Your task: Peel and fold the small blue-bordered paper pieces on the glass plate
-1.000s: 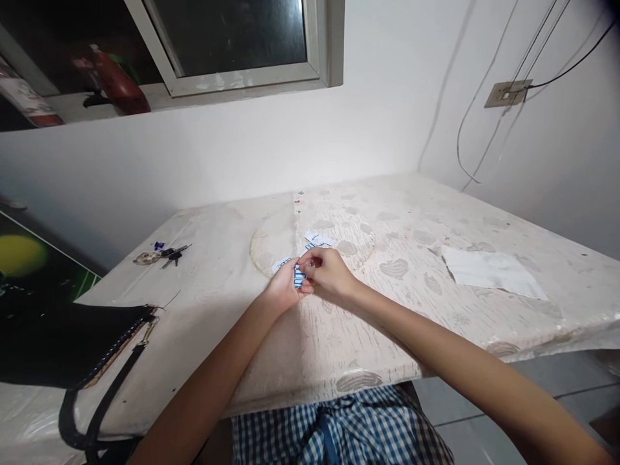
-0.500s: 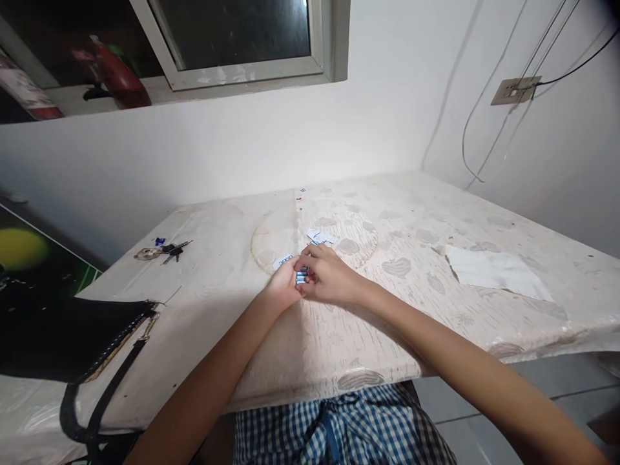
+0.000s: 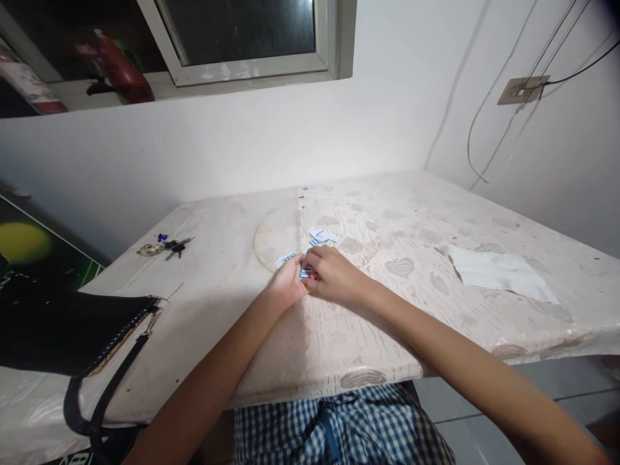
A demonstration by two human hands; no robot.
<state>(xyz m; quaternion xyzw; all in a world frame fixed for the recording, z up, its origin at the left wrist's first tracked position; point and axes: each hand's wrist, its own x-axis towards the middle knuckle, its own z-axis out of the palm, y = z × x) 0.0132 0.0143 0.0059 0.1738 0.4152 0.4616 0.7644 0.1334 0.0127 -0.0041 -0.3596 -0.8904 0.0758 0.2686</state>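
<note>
Blue-striped paper, in hand, not laid down.
My left hand wraps it closed; whether my right hand pinches, I can't tell; white pieces lie nearer the table's far edge.

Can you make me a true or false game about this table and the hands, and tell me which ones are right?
1. The left hand holds a small blue-striped piece. True.
2. The right hand is far away from the piece. False: the right hand is right at the piece and hides part of it.
3. White papers with blue marks lie just past the hands. True.
4. The keys lie right of the hands. False: the keys are on the left.
5. A white sheet lies on the right side of the table. True.
6. The bag is bright yellow. False: the bag is black.
</note>
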